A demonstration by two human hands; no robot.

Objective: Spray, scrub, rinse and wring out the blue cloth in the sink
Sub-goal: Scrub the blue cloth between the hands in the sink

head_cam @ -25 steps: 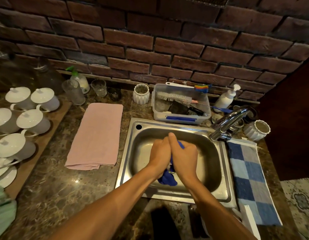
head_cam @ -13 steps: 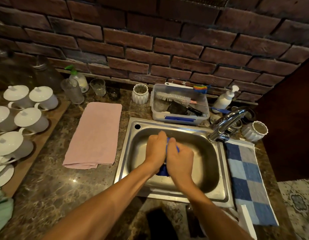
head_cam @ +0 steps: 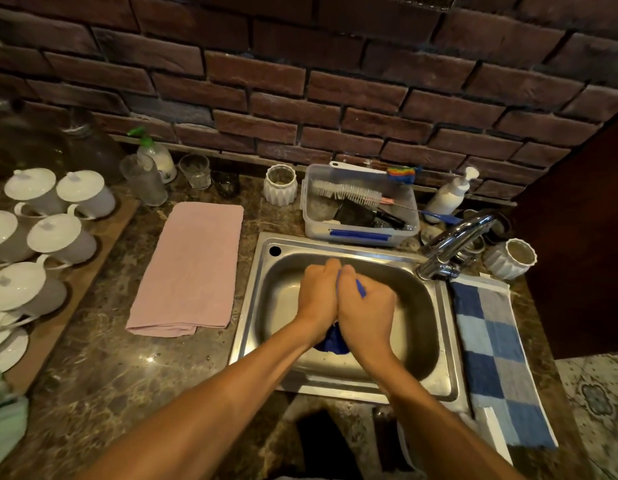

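Note:
Over the steel sink (head_cam: 439, 344), my left hand (head_cam: 318, 294) and my right hand (head_cam: 368, 311) are pressed together, both gripping the bunched blue cloth (head_cam: 332, 341). Most of the cloth is hidden between my palms; a dark blue end hangs below my wrists and a small fold shows above my right knuckles. The chrome tap (head_cam: 456, 242) stands at the sink's right rear corner, its spout pointing away from my hands; I see no water running. A spray bottle with a green trigger (head_cam: 155, 157) stands at the back left by the wall.
A folded pink towel (head_cam: 190, 268) lies left of the sink, a blue checked towel (head_cam: 494, 362) on the right. Behind the sink a clear tub (head_cam: 359, 206) holds brushes, beside a white pump bottle (head_cam: 449, 194). White lidded cups (head_cam: 58, 237) fill a board at far left.
My hands have shifted against each other while gripping the cloth: the left knuckles moved up and back, and the hanging blue end shows again below my wrists.

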